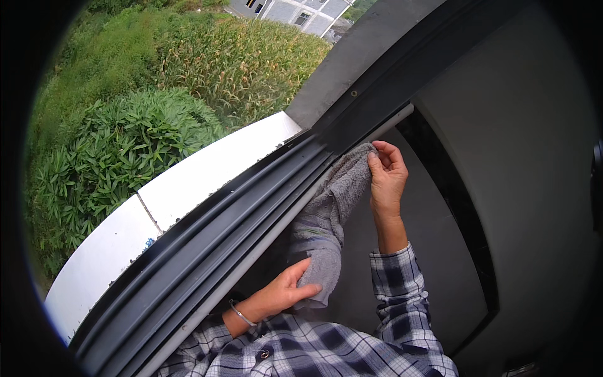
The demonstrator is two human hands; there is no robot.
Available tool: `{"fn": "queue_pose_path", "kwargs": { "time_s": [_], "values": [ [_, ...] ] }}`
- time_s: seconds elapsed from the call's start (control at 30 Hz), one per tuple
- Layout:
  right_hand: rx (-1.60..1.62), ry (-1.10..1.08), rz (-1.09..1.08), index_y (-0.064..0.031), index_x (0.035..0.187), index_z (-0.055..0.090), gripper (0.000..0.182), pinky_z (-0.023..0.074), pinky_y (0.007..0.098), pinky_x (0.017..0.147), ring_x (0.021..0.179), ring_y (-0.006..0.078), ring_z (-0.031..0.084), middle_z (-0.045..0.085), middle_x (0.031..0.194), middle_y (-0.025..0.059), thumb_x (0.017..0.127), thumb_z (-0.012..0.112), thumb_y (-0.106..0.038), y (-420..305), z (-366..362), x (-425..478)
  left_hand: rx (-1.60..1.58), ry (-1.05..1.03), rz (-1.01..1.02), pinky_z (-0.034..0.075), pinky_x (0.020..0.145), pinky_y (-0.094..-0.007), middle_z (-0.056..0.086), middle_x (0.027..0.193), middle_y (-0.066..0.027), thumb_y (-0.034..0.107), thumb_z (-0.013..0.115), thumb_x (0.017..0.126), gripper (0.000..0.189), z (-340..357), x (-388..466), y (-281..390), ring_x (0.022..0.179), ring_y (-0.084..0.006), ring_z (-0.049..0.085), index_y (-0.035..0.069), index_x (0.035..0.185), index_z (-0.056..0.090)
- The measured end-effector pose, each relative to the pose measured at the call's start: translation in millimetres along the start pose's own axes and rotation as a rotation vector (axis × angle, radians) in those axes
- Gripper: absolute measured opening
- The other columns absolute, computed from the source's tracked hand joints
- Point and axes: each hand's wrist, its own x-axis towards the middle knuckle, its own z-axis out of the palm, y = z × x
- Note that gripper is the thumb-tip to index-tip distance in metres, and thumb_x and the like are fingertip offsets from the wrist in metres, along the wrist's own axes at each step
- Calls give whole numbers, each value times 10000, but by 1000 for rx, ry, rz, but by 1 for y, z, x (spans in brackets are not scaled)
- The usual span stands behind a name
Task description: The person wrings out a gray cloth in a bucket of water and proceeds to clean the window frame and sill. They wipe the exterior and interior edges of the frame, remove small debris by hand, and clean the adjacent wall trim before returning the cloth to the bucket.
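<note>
A grey terry towel hangs bunched between my two hands, its upper edge against the light strip along the inner side of a dark window track. My right hand pinches the towel's top corner between thumb and fingers. Lower down, my left hand grips the towel's bottom end, with the thumb lying over the cloth and the other fingers partly hidden. A silver bracelet circles the left wrist.
Outside the track runs a white ledge with a joint across it. Beyond it are leafy bushes, a maize field and a pale building. A dark upright window frame meets the track. A dark band edges the floor.
</note>
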Motion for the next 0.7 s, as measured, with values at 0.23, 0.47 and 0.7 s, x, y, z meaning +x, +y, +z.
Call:
{"fn": "queue_pose_path", "kwargs": {
  "time_s": [0.23,0.47,0.7],
  "values": [
    [-1173,-284,-567,-38,1214,525,392,528,416,771,978,317,613,637,1046,157,841,610,-123,18,43,-31,-65,76,35,423,994,-289,557,1258,-76,67,597,896,525,-1,-2,4,1133,-135,540,-19,1376,402],
    [-1395,-247,-468,6,966,529,224,554,359,610,717,263,660,611,798,131,762,601,-51,24,54,-16,-73,141,61,426,990,-292,567,1246,-92,62,606,878,531,-1,-12,8,1123,-153,556,-35,1362,411],
    [-1013,-339,-569,-2,974,508,219,529,412,644,734,296,649,613,733,134,780,606,-31,2,40,-15,-95,135,79,444,974,-300,577,1230,-104,50,604,857,524,1,-25,12,1099,-159,575,-43,1340,427]
  ]
}}
